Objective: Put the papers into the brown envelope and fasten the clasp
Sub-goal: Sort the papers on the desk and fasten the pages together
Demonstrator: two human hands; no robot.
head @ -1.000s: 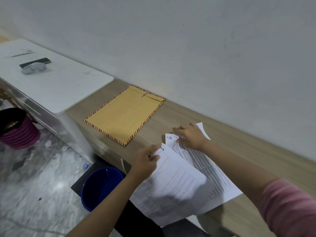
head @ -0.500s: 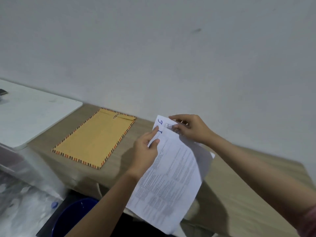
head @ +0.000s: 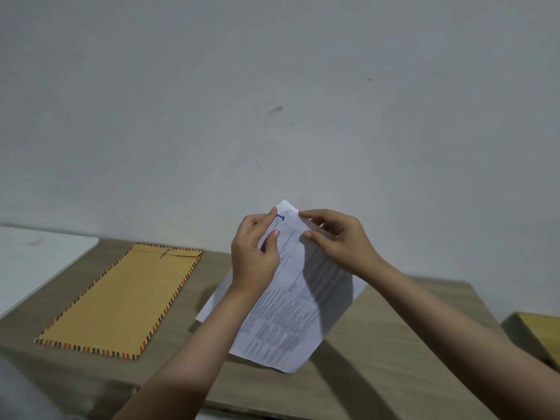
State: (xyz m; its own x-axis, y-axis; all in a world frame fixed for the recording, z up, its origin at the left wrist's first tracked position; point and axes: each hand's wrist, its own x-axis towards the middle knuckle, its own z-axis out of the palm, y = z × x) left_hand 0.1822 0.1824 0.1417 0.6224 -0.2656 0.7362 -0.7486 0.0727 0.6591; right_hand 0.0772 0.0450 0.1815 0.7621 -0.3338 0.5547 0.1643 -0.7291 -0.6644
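Papers now lifted upright off table, both hands pinching top, envelope untouched

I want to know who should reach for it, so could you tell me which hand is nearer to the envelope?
Left. The left hand grips the papers just right of the envelope; the right hand grips them farther right, beyond the left hand.

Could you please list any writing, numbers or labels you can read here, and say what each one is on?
"I", a handwritten blue mark, near the top corner of the papers.
Printed text on the papers: too small and blurred to read.
Brown envelope: no writing visible.
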